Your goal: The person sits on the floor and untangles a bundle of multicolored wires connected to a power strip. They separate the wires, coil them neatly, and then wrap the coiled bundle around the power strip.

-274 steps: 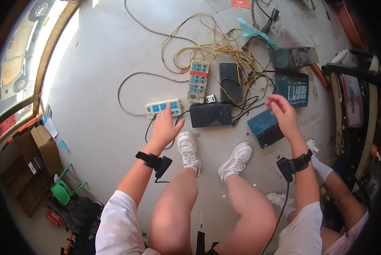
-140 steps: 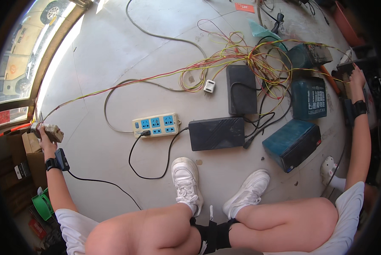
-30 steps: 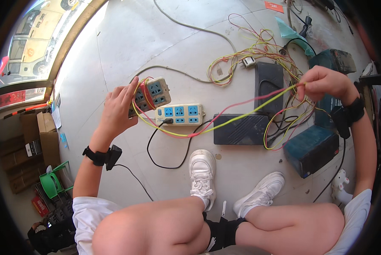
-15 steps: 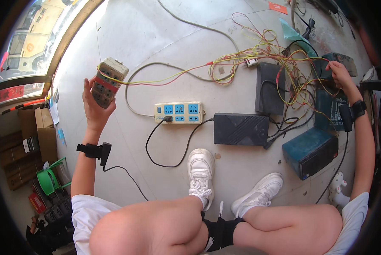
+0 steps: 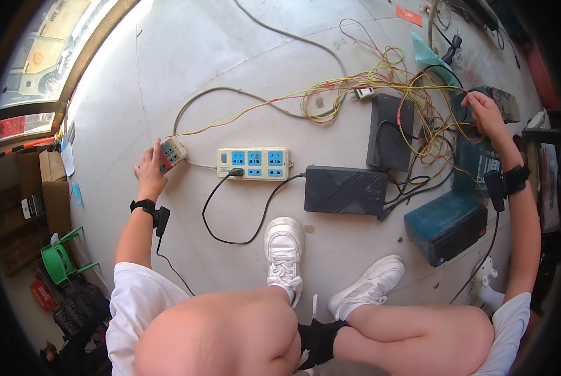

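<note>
My left hand (image 5: 149, 172) rests over a worn power strip (image 5: 175, 149) with a red band, low at the floor on the left, its fingers curled round the near side and partly hiding it. From that strip, thin red and yellow-green wires (image 5: 249, 111) stretch right into a loose tangle. My right hand (image 5: 484, 114) pinches part of these wires at the right, fingers closed. Between the hands lies a cream power strip (image 5: 253, 156) with blue sockets and one black plug in it.
Two black power adapters (image 5: 345, 190) lie right of the cream strip, one behind the other. Teal-and-black batteries (image 5: 446, 227) stand at the right. A grey cable (image 5: 199, 100) curves over the floor. A green stool (image 5: 60, 260) and cardboard boxes (image 5: 56, 195) are at the left edge.
My left hand has lowered the worn power strip from raised to the floor, nearer the cream strip. The right hand keeps its pinch on the wires. The whole view has shifted slightly.
</note>
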Demonstrator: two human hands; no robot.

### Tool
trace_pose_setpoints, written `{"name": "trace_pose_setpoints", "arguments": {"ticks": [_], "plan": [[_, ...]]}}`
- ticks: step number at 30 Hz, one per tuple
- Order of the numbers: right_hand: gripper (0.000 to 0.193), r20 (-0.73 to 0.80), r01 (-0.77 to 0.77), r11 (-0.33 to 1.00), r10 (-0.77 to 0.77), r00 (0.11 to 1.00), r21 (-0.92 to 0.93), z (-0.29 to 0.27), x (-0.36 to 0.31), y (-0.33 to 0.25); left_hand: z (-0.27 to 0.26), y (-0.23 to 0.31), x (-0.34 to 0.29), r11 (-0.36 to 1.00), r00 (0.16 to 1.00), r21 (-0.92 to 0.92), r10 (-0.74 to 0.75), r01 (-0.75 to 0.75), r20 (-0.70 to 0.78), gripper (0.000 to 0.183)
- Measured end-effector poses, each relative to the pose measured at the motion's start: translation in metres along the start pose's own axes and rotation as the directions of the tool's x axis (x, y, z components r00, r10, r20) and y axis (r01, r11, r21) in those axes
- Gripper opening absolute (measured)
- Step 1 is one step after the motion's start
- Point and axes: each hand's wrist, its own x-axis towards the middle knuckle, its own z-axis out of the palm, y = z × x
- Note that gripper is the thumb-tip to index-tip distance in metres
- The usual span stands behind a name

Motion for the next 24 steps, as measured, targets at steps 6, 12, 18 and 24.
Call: {"name": "trace_pose_setpoints", "arguments": {"ticks": [6, 12, 18, 24], "plan": [[0.023, 0.022, 0.179, 0.979, -0.181, 0.983, 0.098, 0.03, -0.02, -0.037, 0.032, -0.011, -0.009, 0.978, 0.995, -0.19, -0.072, 0.083, 0.064, 0.119], [0.023, -0.256, 0.552, 0.803, -0.498, 0.829, 0.225, 0.018, -0.041, -0.124, 0.0, 0.011, 0.012, 0.972, 0.965, -0.225, 0.006, -0.067, -0.261, 0.097], [0.024, 0.093, 0.726, 0.688, -0.723, 0.685, -0.003, 0.072, -0.089, -0.165, -0.143, 0.142, -0.01, 0.73, 0.778, -0.414, 0.255, -0.544, -0.574, 0.078], [0.026, 0.385, 0.809, 0.577, -0.776, 0.499, 0.115, 0.145, -0.124, -0.172, -0.25, 0.272, -0.082, 0.104, 0.527, -0.654, 0.691, -0.749, -0.494, 0.069]]}}
